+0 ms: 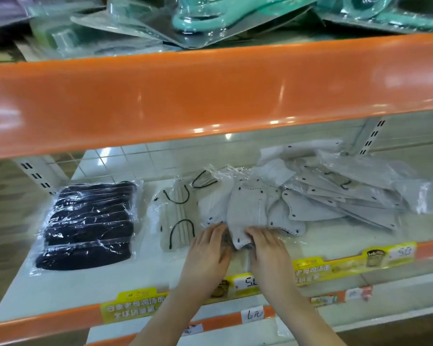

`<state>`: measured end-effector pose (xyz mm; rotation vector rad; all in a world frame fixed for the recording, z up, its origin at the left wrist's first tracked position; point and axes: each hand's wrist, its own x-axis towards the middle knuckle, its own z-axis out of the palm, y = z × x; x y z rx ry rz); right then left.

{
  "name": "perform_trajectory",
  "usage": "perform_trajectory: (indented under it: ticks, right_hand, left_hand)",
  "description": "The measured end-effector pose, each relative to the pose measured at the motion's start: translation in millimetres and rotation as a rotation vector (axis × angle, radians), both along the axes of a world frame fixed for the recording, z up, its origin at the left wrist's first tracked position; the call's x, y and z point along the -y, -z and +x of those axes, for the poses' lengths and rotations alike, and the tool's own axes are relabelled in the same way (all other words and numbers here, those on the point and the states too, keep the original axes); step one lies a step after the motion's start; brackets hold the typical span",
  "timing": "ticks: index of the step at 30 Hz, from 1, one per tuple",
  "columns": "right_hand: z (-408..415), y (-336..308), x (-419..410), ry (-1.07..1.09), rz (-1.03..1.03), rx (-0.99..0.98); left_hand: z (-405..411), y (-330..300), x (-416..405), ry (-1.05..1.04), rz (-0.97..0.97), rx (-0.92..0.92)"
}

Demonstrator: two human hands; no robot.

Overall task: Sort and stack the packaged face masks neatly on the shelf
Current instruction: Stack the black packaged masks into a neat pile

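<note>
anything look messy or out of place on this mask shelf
Yes. The grey mask packs right of centre lie fanned and overlapping in a loose heap, not stacked. The black mask stack on the left sits tidy. Both hands hold one grey pack at the heap's front edge.

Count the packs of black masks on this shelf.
1: the black mask pack lies at the shelf's left end, apart from the pale masks; others may be hidden.

dark mask pack (88, 222) lies left of loose masks (310, 203).
</note>
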<state>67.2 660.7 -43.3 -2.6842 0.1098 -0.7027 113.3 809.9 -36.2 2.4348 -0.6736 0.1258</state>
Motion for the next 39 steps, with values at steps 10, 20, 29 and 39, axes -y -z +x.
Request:
perform_trajectory:
  ticks: [10, 20, 29, 39]
  right_hand:
    - [-11, -43, 7, -0.19, 0.151, 0.176]
    - [8, -109, -3, -0.298, 0.54, 0.113]
    - [39, -75, -17, -0.185, 0.43, -0.004]
    - [34, -48, -104, -0.459, -0.13, 0.192]
  left_hand:
    - [-2, -25, -8, 0.057, -0.175, 0.154]
    - [-11, -103, -17, -0.408, -1.188, -0.223]
    - [-7, -98, -68, -0.564, -1.323, -0.387]
    - [7, -74, -129, -0.702, -1.228, -0.48]
